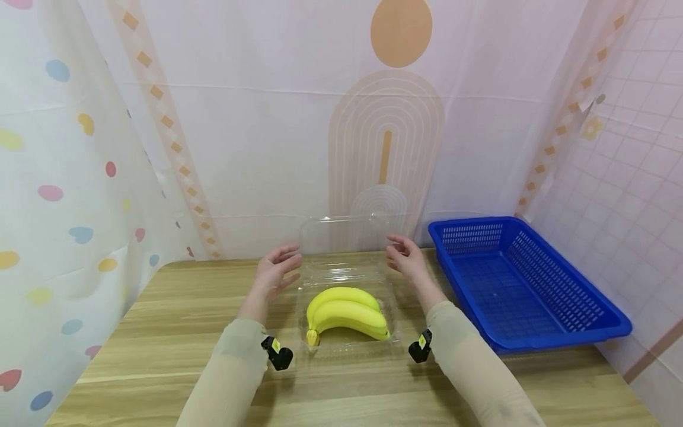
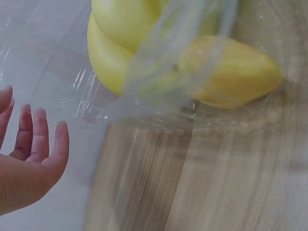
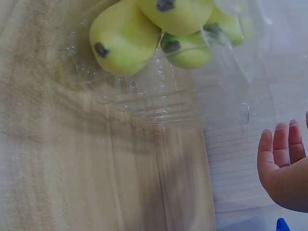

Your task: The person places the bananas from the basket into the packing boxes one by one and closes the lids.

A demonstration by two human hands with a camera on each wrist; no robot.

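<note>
A bunch of yellow bananas (image 1: pixel 347 314) lies in the base of a clear plastic clamshell box (image 1: pixel 347 354) at the middle of the table. The box's lid (image 1: pixel 342 228) stands raised at the back. My left hand (image 1: pixel 272 273) is at the lid's left edge, fingers spread and slightly bent. At the right edge is my right hand (image 1: pixel 409 261), with its fingers loosely bent toward the lid. Whether the fingertips touch the plastic, I cannot tell. In the right wrist view, the dark banana tips (image 3: pixel 102 50) show through the box wall.
To the right stands a blue plastic basket (image 1: pixel 475 314) with slotted sides, reaching close to my right forearm. The wood-grain table (image 1: pixel 176 332) ends at a patterned curtain (image 1: pixel 256 148) behind the box. Each wrist carries a small black camera (image 1: pixel 278 354).
</note>
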